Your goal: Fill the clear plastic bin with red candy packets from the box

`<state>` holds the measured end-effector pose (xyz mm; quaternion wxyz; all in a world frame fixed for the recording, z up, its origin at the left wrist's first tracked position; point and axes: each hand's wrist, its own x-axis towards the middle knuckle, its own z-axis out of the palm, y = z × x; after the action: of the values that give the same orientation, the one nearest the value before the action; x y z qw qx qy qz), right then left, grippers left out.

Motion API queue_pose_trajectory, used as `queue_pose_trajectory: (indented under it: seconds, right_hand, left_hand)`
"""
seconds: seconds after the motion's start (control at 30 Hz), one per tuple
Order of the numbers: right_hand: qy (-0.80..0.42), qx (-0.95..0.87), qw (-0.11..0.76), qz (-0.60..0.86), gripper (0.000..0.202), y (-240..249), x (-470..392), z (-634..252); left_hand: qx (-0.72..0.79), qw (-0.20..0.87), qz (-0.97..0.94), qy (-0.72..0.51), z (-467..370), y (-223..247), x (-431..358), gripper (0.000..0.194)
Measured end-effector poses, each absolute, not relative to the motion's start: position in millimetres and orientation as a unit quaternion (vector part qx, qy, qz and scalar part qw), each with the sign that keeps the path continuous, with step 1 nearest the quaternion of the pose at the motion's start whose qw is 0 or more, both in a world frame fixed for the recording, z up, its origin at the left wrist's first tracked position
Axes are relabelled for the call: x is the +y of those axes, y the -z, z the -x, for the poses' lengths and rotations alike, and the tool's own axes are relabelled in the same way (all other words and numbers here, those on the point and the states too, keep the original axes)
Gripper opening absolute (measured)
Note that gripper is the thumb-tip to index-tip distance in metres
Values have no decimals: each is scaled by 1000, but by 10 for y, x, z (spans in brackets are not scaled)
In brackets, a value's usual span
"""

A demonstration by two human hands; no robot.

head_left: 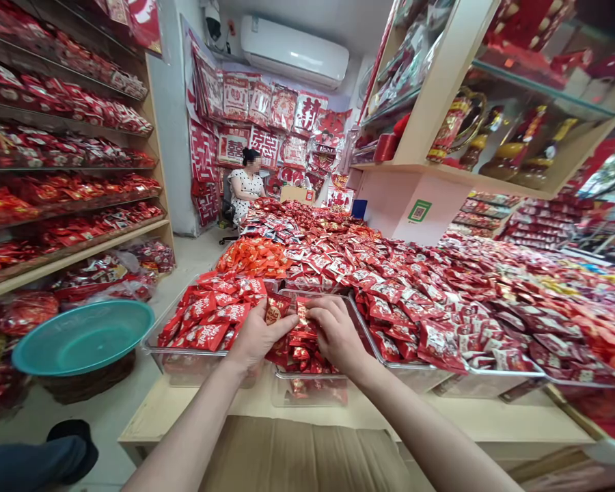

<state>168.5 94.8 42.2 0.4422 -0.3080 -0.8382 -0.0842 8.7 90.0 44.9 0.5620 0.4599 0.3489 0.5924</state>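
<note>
My left hand (259, 333) is closed, its thumb and fingers around a dark red candy packet (274, 312) with gold print. Close beside it, my right hand (337, 333) has bent fingers pinching a bright red candy packet (303, 316) with gold print. Both hands are over a clear plastic bin (307, 393) that holds small red and gold wrapped candies (303, 359). To the left is a clear bin (184, 369) heaped with bright red packets (210, 311). Dark red packets (389, 307) fill the bin on the right.
Brown cardboard (302, 454) lies in front of the pale table edge (441, 410). A teal basin (87, 335) stands at left, near shelves (156, 150) of red packets. A dark shoe (76, 437) shows at lower left. A seated person (246, 184) is behind. A cabinet (420, 102) overhangs at right.
</note>
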Motion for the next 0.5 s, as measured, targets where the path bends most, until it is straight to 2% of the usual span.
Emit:
queue_pose_trajectory:
  seconds: [0.17,0.3,0.5]
  right_hand:
    - [78,-828,439,341,42,-432,955,-1757]
    - [47,-888,361,281,35,-482,984,-1851]
    - [41,-838,373,396,27,-391,1271,-1941]
  left_hand:
    - [369,548,-456,-597,-111,-477,880,30]
    - [370,548,-449,-601,-137,-495,870,31]
    - [363,536,-431,-629,-127,-437,908,20]
